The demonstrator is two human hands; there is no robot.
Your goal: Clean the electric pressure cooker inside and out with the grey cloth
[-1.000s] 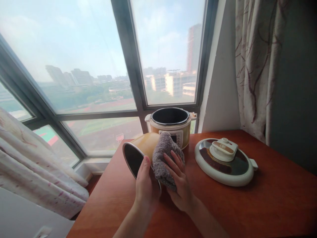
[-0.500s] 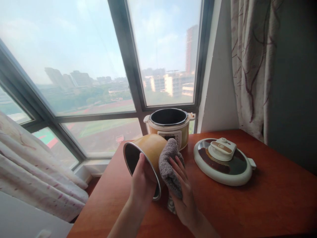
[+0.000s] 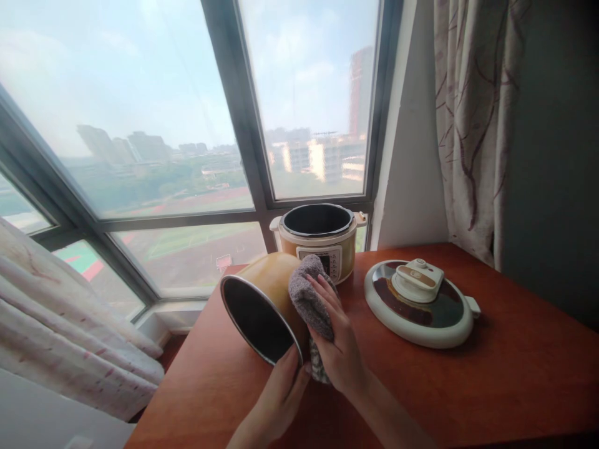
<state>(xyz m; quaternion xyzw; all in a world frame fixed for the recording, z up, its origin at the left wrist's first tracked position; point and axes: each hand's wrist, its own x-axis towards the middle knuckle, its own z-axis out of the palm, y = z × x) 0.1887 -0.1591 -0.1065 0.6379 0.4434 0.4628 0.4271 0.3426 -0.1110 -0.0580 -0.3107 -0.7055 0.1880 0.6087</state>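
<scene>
Inner pot lies tilted, mouth toward camera; left hand grips its lower rim, right hand presses grey cloth against its right wall

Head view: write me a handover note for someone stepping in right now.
Left hand grips the lower rim of the inner pot, tipped on its side over the table, mouth towards the camera.
Right hand presses a grey cloth against the pot's yellow outer wall.
Cooker base stands open behind; the lid lies to the right.
Done: pot out, lid off.
Left: how much wiping remains cannot be told.
</scene>
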